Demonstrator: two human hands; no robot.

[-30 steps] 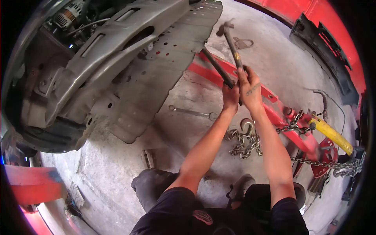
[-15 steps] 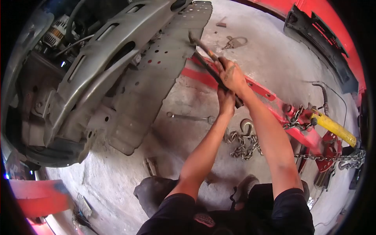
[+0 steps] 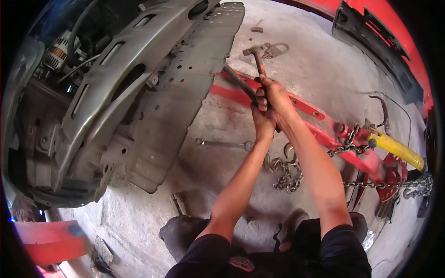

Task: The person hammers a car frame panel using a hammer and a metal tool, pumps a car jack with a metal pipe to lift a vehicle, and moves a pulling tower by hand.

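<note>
My right hand (image 3: 276,95) is closed round the handle of a hammer (image 3: 261,67), whose head points away from me above the floor. Just below it, my left hand (image 3: 263,121) grips a dark metal bar (image 3: 239,83). The two hands are close together and seem to touch. The bar slants up and left, its far end at the edge of a perforated grey metal panel (image 3: 185,99); whether it touches cannot be made out. Beneath my hands runs a red steel beam (image 3: 303,104).
A vehicle's bare front structure (image 3: 109,78) fills the left. On the floor lie a wrench (image 3: 222,143) and a chain (image 3: 285,176) with a hook. A yellow cylinder (image 3: 397,153) sits on the beam at right, near more chain. A black plastic part (image 3: 371,51) stands at upper right.
The hammer has swung to the right, its head now apart from the panel's edge. My hands and the bar have shifted slightly left in view.
</note>
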